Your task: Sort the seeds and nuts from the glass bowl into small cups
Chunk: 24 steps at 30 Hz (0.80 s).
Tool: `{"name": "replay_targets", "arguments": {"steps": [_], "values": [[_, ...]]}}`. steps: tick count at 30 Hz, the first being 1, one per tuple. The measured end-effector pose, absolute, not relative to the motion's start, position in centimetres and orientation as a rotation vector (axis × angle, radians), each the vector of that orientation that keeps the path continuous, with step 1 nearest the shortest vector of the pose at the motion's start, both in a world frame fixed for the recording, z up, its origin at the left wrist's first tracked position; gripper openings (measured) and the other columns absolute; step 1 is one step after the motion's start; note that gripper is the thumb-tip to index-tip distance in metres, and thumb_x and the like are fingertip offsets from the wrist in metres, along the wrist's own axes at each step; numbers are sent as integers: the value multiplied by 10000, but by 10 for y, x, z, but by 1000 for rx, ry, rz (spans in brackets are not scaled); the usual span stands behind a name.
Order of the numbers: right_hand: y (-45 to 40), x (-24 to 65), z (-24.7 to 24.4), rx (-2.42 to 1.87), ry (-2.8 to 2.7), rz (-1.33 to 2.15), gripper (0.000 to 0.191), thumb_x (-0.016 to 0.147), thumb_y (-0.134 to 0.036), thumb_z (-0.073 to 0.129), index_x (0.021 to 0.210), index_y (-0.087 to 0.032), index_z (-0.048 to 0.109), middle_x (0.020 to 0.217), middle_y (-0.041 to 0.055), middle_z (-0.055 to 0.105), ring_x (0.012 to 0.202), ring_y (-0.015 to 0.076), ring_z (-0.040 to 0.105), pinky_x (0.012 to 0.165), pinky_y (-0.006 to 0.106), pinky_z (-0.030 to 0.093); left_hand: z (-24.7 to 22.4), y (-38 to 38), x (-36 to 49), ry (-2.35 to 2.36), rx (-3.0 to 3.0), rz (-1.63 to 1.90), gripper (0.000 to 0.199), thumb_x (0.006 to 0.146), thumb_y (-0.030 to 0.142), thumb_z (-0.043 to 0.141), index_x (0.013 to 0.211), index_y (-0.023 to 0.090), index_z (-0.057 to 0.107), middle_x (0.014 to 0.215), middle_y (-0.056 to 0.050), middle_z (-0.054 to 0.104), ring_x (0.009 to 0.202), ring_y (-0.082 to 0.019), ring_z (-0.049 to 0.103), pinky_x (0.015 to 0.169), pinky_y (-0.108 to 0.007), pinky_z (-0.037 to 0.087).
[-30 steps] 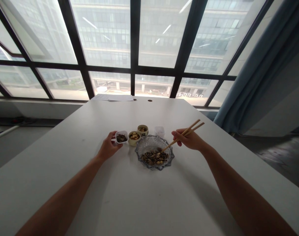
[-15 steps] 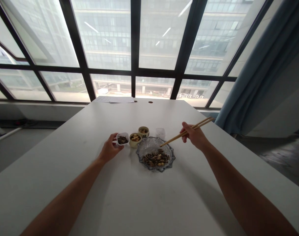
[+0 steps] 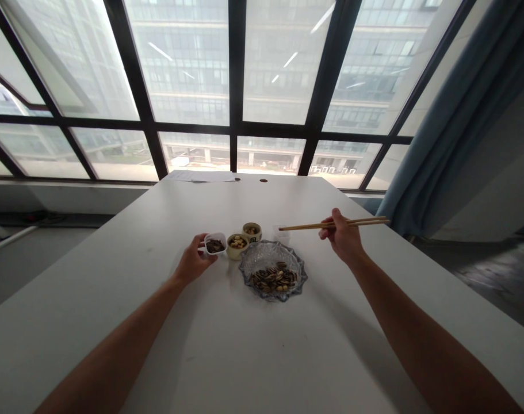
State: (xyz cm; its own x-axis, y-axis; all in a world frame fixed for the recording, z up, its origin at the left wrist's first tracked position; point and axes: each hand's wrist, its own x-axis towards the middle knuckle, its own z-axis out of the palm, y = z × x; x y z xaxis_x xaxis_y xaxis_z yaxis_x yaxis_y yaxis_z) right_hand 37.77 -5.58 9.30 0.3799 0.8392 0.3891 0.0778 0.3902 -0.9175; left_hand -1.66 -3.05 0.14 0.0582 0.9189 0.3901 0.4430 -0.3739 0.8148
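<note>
My left hand grips a small white square plastic cup with dark seeds inside, at the left of the group of dishes. In my right hand is a pair of chopsticks, held almost level. Their tips lie over a small clear plastic cup behind the glass bowl. Whether anything is pinched at the tips is too small to tell. The scalloped glass bowl holds striped sunflower seeds and a few pale nuts. Beside the white cup stands a cream cup of nuts.
A second cream cup with a dark mark stands behind the first. Papers lie at the far edge of the white table. Windows rise beyond it, with a blue curtain at the right.
My right hand has raised the chopstick tips from inside the glass bowl and swung them up and away, over the clear cup. My left hand stays still on the white cup.
</note>
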Motion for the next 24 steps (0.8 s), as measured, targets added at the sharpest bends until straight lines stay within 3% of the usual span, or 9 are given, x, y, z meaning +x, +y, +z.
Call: {"name": "replay_targets", "arguments": {"steps": [8,14,24], "values": [[-53,378,81,-1057,-993,485,538,826,-702,575,661,-190,593,474,4,584,404,135,560,466,278,506,0,-28,-16,1368,1873,1299,601,627,370,727,1171,209,529,1104,-95,696,1008,-243,668,740,-332,551],[-55,376,76,-1244,-1289,405,597,769,-745,603,722,-154,677,532,45,662,499,172,639,526,284,525,1,-28,-13,1353,1854,1340,587,616,323,726,1161,208,540,1071,-85,711,984,-239,679,718,-321,558],[-75,369,104,-1207,-1395,463,622,778,-775,561,635,-179,664,452,40,622,453,167,594,508,288,489,1,-30,-13,1356,1839,1349,576,607,297,728,1147,204,551,1078,-96,711,959,-233,677,697,-314,544]]}}
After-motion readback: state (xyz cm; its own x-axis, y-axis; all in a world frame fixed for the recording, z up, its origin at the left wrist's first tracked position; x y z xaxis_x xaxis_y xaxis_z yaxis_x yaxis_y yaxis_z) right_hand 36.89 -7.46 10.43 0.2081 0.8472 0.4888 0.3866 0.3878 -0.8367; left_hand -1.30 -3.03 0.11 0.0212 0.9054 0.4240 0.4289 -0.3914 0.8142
